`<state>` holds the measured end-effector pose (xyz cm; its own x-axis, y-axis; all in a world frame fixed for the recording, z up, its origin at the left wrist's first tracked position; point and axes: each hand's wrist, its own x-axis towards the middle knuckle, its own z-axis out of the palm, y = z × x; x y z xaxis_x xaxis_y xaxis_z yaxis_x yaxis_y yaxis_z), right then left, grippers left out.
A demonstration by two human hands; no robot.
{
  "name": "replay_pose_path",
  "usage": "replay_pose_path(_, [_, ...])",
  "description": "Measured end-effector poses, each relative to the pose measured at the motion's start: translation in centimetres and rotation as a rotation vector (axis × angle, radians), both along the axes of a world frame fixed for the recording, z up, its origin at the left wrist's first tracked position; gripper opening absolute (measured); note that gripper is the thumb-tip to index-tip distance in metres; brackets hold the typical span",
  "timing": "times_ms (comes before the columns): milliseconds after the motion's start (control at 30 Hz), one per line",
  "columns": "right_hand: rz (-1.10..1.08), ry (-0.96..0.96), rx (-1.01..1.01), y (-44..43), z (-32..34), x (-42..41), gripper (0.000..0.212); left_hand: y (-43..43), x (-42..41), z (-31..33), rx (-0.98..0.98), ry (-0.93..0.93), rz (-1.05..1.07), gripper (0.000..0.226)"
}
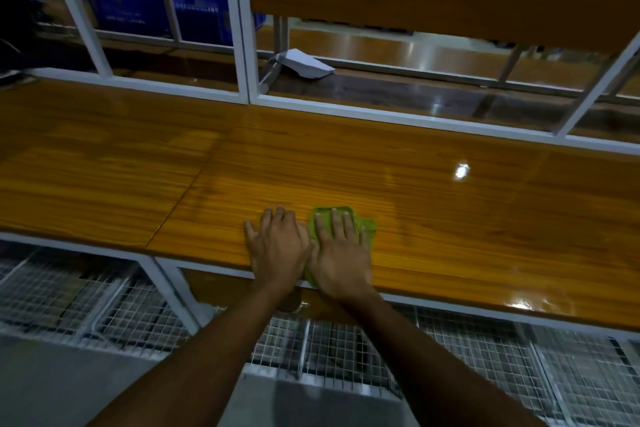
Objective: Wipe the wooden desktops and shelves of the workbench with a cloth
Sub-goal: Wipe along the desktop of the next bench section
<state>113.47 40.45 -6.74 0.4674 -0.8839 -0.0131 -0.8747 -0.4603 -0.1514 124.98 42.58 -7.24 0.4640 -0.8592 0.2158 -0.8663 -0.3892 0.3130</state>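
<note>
The green cloth (346,229) lies near the front edge of the glossy wooden desktop (450,204), pinned flat under the open right hand (341,253). The left hand (278,246), fingers spread and holding nothing, presses the wood just beside it. The cloth's near corner appears to overhang the edge; a pull toward the body could drag it off onto the wire mesh (346,343) below.
</note>
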Motion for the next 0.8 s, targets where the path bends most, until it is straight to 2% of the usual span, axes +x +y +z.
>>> replay_pose_path(133, [0.086, 0.032, -0.022, -0.8, -0.1, -3.5, 0.066, 0.1, -0.1, 0.1, 0.018, 0.028, -0.009, 0.047])
replay_pose_path(300, [-0.239, 0.006, -0.047, -0.8, -0.4, -10.2, 0.077, 0.2, -0.1, 0.0, 0.001, 0.011, -0.022, 0.052])
replay_pose_path(433, [-0.319, -0.013, -0.011, -0.5, 0.0, -9.4, 0.078, 0.2, -0.6, 0.1, -0.047, 0.039, -0.014, 0.056])
replay_pose_path(567, [-0.046, -0.036, 0.007, 0.5, 0.4, -3.4, 0.076, 0.4, -0.6, 0.2, -0.055, 0.058, -0.014, 0.055])
replay_pose_path(633, [0.070, -0.009, 0.031, 0.8, 0.4, -1.2, 0.067, 0.5, -0.3, 0.5, -0.039, 0.093, -0.035, 0.058])
replay_pose_path(700, [0.131, 0.002, 0.047, 0.7, 0.4, -0.9, 0.063, 0.9, 0.3, 0.5, -0.017, 0.101, -0.105, 0.060])
replay_pose_path(800, [0.135, -0.020, -0.008, 0.3, -0.1, -4.0, 0.066, 1.7, 2.0, 0.7, 0.045, 0.011, -0.277, 0.068])
